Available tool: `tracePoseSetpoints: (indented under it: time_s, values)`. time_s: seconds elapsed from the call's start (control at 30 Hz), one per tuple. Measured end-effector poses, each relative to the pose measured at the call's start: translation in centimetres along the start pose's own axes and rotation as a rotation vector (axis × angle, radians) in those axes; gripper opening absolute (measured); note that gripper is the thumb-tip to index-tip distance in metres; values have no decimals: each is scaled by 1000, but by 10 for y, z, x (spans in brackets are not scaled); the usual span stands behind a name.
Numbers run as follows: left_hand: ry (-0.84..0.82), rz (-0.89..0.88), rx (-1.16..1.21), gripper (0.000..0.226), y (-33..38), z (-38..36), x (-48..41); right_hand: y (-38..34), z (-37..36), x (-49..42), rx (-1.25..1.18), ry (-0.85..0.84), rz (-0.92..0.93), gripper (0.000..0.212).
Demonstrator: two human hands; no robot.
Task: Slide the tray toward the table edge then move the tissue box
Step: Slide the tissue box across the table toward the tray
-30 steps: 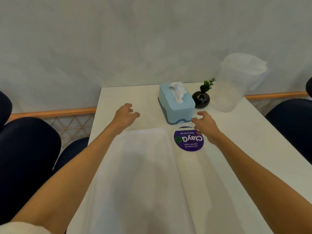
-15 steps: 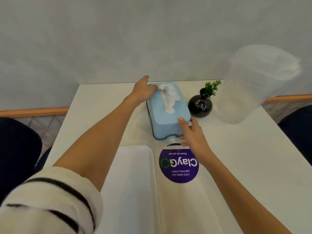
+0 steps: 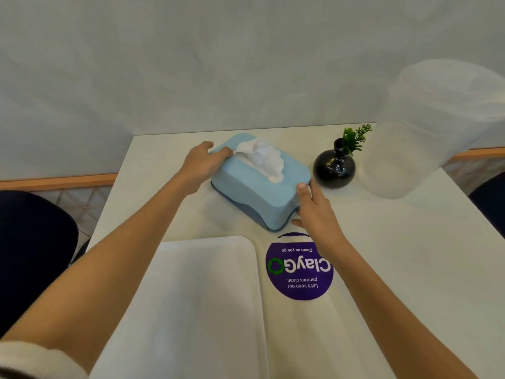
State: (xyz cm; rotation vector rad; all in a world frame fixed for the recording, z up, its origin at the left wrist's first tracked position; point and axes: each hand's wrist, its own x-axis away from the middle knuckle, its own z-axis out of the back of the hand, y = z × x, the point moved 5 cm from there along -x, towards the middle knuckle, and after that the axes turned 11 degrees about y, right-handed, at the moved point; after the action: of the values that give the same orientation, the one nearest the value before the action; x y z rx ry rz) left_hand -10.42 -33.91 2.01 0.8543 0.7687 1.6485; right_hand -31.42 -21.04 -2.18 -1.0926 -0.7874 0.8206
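A light blue tissue box [image 3: 254,187] with white tissue sticking out of its top sits at the back middle of the white table [image 3: 410,255], turned at an angle. My left hand [image 3: 200,164] grips its far left corner. My right hand [image 3: 314,212] holds its near right corner, thumb on the top edge. A white tray [image 3: 196,310] lies in front of the box, close to me, partly under my left forearm.
A round black vase [image 3: 334,168] with a green sprig stands just right of the box. A large translucent plastic jug [image 3: 426,138] stands at the far right. A purple round sticker [image 3: 299,266] lies beside the tray. Dark chairs flank the table.
Both hands reached forward from above the tray and took hold of the tissue box. The box has turned, its far end swinging left. The view has moved closer.
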Motion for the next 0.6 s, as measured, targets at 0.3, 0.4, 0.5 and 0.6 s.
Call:
tracePoseSetpoints:
  time_s: [0.3, 0.4, 0.5, 0.6]
  values:
    - [11, 115, 128, 23, -60, 50, 42, -17, -41, 16, -7, -114, -20, 49]
    - [74, 129, 113, 35, -75, 66, 41, -27, -64, 17, -1, -151, -11, 52]
    - [90, 150, 116, 49, -86, 85, 37, -36, -87, 17, -14, -190, 6, 55]
    - [112, 177, 152, 49, -96, 105, 29, -43, -110, 14, -17, -271, 52, 62]
